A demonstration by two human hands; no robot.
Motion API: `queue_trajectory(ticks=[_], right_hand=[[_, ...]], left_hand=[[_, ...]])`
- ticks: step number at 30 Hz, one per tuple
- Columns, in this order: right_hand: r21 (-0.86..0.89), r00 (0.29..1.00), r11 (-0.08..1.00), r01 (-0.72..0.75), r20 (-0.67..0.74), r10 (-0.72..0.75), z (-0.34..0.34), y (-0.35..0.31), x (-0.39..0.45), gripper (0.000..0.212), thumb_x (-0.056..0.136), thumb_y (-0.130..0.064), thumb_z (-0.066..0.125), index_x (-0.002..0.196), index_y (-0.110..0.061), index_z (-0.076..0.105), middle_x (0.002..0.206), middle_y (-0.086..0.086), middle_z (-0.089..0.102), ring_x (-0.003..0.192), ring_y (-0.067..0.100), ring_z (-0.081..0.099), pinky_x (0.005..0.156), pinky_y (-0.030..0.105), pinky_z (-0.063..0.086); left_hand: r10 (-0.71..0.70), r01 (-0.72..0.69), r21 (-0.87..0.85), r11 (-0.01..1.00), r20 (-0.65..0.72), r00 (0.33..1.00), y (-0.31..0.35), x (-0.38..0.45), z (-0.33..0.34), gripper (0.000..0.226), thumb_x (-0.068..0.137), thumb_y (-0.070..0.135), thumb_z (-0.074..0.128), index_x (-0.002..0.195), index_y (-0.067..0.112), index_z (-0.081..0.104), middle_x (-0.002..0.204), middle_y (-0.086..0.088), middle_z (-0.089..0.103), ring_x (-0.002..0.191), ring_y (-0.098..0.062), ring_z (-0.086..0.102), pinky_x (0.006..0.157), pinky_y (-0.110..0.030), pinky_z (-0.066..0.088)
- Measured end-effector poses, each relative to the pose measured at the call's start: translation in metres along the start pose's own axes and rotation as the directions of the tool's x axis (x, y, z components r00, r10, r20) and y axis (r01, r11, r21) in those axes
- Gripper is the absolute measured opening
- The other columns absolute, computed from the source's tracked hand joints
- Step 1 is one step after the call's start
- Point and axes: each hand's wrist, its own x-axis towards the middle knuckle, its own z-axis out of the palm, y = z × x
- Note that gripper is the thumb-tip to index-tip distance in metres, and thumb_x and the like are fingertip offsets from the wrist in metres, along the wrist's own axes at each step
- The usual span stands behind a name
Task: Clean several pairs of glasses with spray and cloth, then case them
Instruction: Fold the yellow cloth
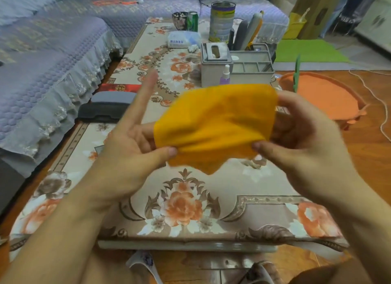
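Got the orange cloth (215,127) stretched over the floral table (186,201), my left hand (131,148) and right hand (300,139) each pinching an edge, left index finger sticking out.

An orange-yellow cloth (215,122) hangs rumpled in midair; beyond it stand a lilac spray bottle (225,76) and two stacked dark glasses cases (105,108).

left hand (135,144) pinching, right hand (300,139) gripping

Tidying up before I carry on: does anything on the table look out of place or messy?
Only a crumpled tissue lying loose on the table beside the tissue box. The glasses cases sit closed; nothing looks spilled.
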Motion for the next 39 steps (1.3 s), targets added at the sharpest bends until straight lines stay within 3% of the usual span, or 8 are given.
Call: queue_trajectory(ticks=[2, 7, 11, 15, 22, 26, 32, 39], right_hand=[[-0.398, 0.954, 0.872, 0.284, 0.022, -0.300, 0.001, 0.005, -0.004, 0.074, 0.083, 0.022, 0.066, 0.142, -0.020, 0.048, 0.120, 0.003, 0.073, 0.109, 0.019, 0.071, 0.089, 0.039, 0.059], [-0.545, 0.908, 0.757, 0.359, 0.018, -0.418, 0.003, 0.015, 0.001, 0.061, 0.084, 0.023, 0.061, 0.135, -0.010, 0.057, 0.129, -0.004, 0.064, 0.121, 0.005, 0.063, 0.100, 0.023, 0.052], [-0.392, 0.963, 0.894, 0.216, -0.066, -0.261, 0.000, 0.013, 0.003, 0.030, 0.095, 0.003, 0.064, 0.109, -0.023, 0.069, 0.110, -0.016, 0.073, 0.101, 0.006, 0.070, 0.080, 0.027, 0.058], [-0.305, 0.994, 0.948, 0.086, -0.033, -0.101, -0.002, 0.017, 0.006, 0.035, 0.097, 0.005, 0.058, 0.098, -0.031, 0.060, 0.090, -0.021, 0.070, 0.078, 0.002, 0.066, 0.067, 0.015, 0.049], [-0.219, 0.996, 0.974, 0.061, 0.072, -0.046, -0.020, 0.017, 0.006, 0.030, 0.096, -0.005, 0.062, 0.108, -0.032, 0.058, 0.095, 0.000, 0.073, 0.081, 0.032, 0.068, 0.066, 0.051, 0.054], [-0.255, 0.990, 0.960, 0.112, 0.111, -0.086, -0.025, 0.019, 0.005, 0.044, 0.091, 0.015, 0.059, 0.098, -0.027, 0.071, 0.096, -0.011, 0.072, 0.090, 0.019, 0.069, 0.076, 0.040, 0.057], [-0.166, 0.990, 0.983, 0.076, 0.134, -0.054, -0.028, 0.022, 0.005, 0.043, 0.088, 0.022, 0.055, 0.090, -0.015, 0.077, 0.092, 0.000, 0.073, 0.090, 0.025, 0.070, 0.077, 0.042, 0.057], [-0.110, 0.992, 0.993, -0.051, 0.112, 0.063, -0.027, 0.027, 0.006, 0.023, 0.087, -0.027, 0.056, 0.083, -0.027, 0.079, 0.088, 0.008, 0.072, 0.089, 0.040, 0.063, 0.081, 0.064, 0.050]], left_hand=[[0.125, -0.117, 0.148, 0.982, -0.048, 0.991, -0.007, -0.001, 0.002, 0.108, 0.079, -0.009, 0.067, 0.149, 0.058, 0.019, 0.098, -0.011, 0.077, 0.096, -0.037, 0.073, 0.083, -0.057, 0.058], [-0.010, 0.016, 0.088, 0.996, -0.062, 0.998, -0.014, 0.014, -0.004, 0.079, 0.082, -0.002, 0.067, 0.148, 0.033, 0.040, 0.126, 0.000, 0.072, 0.114, -0.024, 0.070, 0.093, -0.042, 0.059], [-0.184, 0.183, 0.054, 0.982, 0.004, 0.983, -0.016, 0.012, -0.005, 0.043, 0.083, 0.014, 0.067, 0.124, 0.027, 0.067, 0.114, -0.005, 0.076, 0.107, -0.024, 0.072, 0.085, -0.038, 0.062], [-0.252, 0.251, 0.048, 0.967, 0.035, 0.967, -0.015, 0.010, -0.004, 0.024, 0.084, 0.023, 0.063, 0.097, 0.032, 0.081, 0.102, -0.002, 0.078, 0.094, -0.019, 0.075, 0.073, -0.030, 0.061], [-0.205, 0.201, 0.102, 0.974, 0.023, 0.979, -0.013, 0.010, -0.011, 0.026, 0.080, 0.025, 0.066, 0.097, 0.039, 0.080, 0.104, 0.003, 0.078, 0.098, -0.020, 0.075, 0.078, -0.034, 0.062], [-0.151, 0.144, 0.109, 0.984, 0.058, 0.987, -0.013, 0.009, -0.014, 0.030, 0.083, 0.015, 0.066, 0.092, 0.039, 0.081, 0.102, 0.005, 0.078, 0.100, -0.017, 0.073, 0.079, -0.027, 0.060], [-0.044, 0.010, 0.231, 0.973, 0.141, 0.989, -0.010, 0.001, -0.015, 0.049, 0.092, -0.007, 0.056, 0.096, 0.034, 0.081, 0.103, 0.009, 0.078, 0.107, -0.013, 0.071, 0.093, -0.024, 0.055], [-0.063, 0.025, 0.260, 0.965, 0.139, 0.988, -0.013, 0.004, -0.019, 0.047, 0.087, -0.001, 0.050, 0.090, 0.032, 0.083, 0.097, 0.004, 0.079, 0.105, -0.015, 0.072, 0.094, -0.026, 0.053]])
